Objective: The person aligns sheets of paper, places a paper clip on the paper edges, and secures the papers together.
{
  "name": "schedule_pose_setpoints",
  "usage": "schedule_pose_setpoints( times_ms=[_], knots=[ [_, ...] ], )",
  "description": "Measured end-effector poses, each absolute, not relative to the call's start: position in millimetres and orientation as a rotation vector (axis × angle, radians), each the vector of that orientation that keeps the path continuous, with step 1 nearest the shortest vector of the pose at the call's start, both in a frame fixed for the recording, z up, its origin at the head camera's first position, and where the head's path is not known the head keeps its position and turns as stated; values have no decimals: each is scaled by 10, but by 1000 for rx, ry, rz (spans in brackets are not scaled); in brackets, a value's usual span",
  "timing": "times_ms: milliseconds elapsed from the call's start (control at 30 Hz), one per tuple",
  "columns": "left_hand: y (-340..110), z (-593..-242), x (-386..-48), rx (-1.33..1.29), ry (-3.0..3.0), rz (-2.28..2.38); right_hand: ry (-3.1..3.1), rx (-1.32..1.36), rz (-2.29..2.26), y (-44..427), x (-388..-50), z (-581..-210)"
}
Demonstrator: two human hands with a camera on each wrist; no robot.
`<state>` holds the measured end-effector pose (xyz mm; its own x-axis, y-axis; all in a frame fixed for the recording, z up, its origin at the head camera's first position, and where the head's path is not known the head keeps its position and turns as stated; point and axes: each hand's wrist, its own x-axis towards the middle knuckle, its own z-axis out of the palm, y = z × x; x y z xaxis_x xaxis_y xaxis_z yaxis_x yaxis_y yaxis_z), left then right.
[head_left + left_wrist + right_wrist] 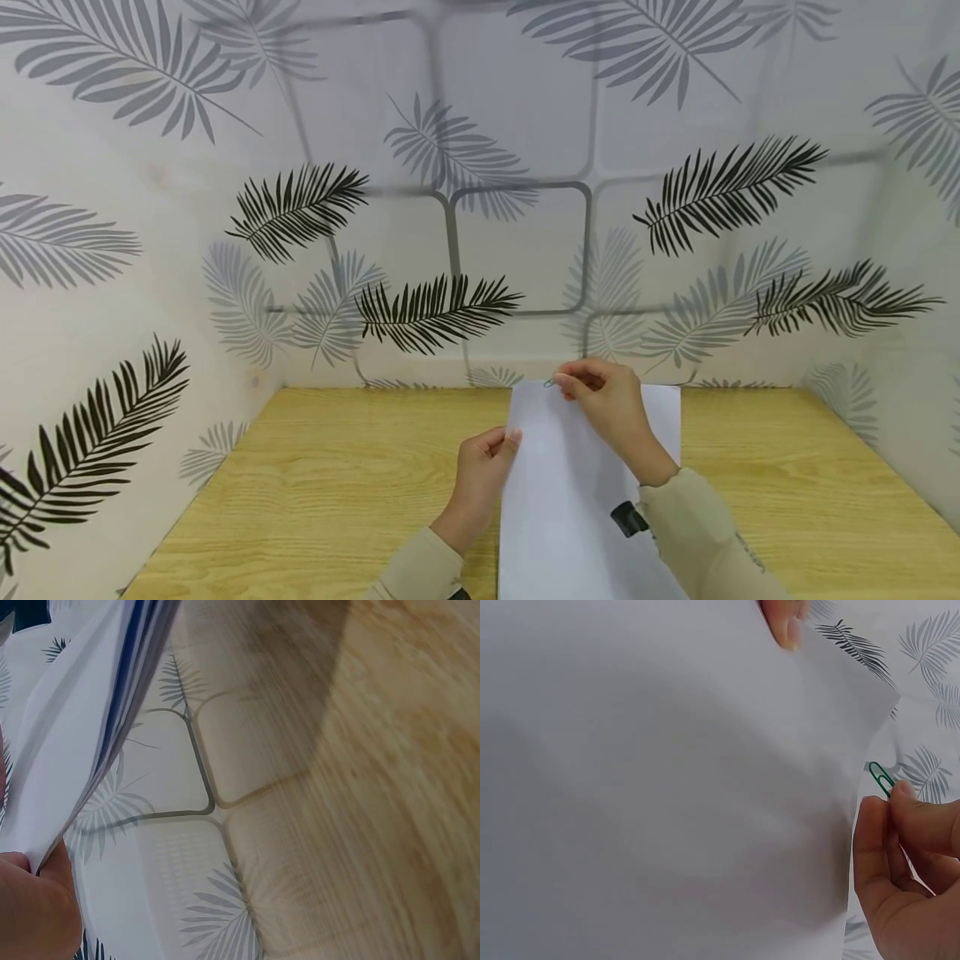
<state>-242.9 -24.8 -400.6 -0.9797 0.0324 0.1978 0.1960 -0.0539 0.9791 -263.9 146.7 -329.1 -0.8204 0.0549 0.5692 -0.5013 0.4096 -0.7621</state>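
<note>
White paper sheets stand raised over the table, their upper edge near the wall. My left hand pinches their left edge; the left wrist view shows that hand gripping several layered sheets, with a blue layer among them. Between thumb and fingertips my right hand holds a small paper clip at the top edge. In the right wrist view the clip is green, and its free end lies close beside the edge of the paper; whether they touch, I cannot tell.
A wood-grain table extends to both sides of the paper. Behind it rises a wall covered with leaf patterns. A small black object sits by the right sleeve.
</note>
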Motion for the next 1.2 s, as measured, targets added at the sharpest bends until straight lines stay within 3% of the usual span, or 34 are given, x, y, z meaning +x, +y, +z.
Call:
schedule_pose_setpoints(
  times_ms=[1200],
  knots=[
    [-202, -4017, -2417, -263, -2097, -2094, -2207, 492, 1052, 1431, -2640, -3226]
  ],
)
